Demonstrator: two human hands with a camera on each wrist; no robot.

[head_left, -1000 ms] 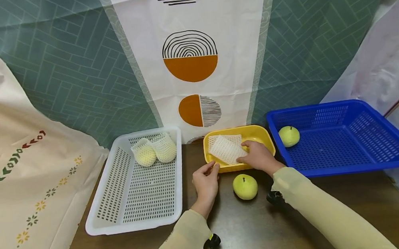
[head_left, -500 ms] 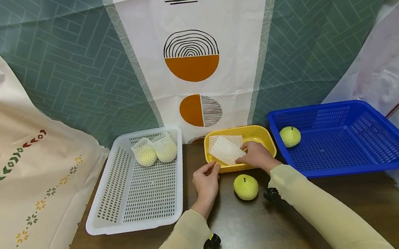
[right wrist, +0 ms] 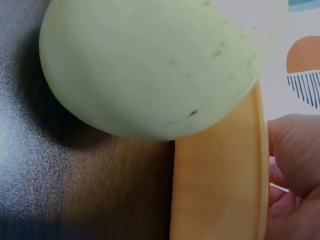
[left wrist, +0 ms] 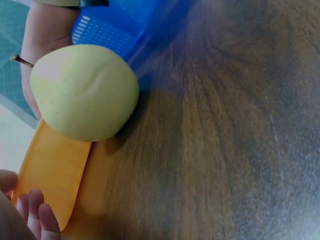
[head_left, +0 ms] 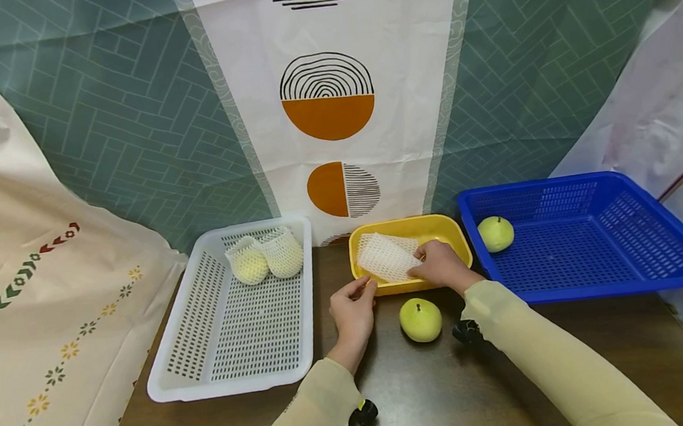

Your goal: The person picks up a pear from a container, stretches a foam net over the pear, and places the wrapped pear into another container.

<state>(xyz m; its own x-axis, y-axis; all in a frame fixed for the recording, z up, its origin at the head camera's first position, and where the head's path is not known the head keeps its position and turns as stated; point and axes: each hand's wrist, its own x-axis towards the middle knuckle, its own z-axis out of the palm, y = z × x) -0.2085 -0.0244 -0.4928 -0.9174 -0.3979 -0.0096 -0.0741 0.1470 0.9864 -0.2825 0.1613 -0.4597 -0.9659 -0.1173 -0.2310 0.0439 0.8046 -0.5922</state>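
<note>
We grip the yellow tray (head_left: pixel 407 287) with our left hand (head_left: pixel 353 316) — likely steadying it — while our right hand (head_left: pixel 443 267) pinches 1 foam net (head_left: pixel 386 261) inside. 1 pear (head_left: pixel 421 320) sits just in front, on the bench (head_left: pixel 424 397).

From above the brown wooden worktop (head_left: pixel 433 396), the head camera faces forward and down, taking in the scene from farther off. Both wrist cameras look from low and near, turned sideways, sharing the round yellow-green pear (head_left: pixel 420 320) and the rectangular yellow plastic tray (head_left: pixel 398 289).
</note>
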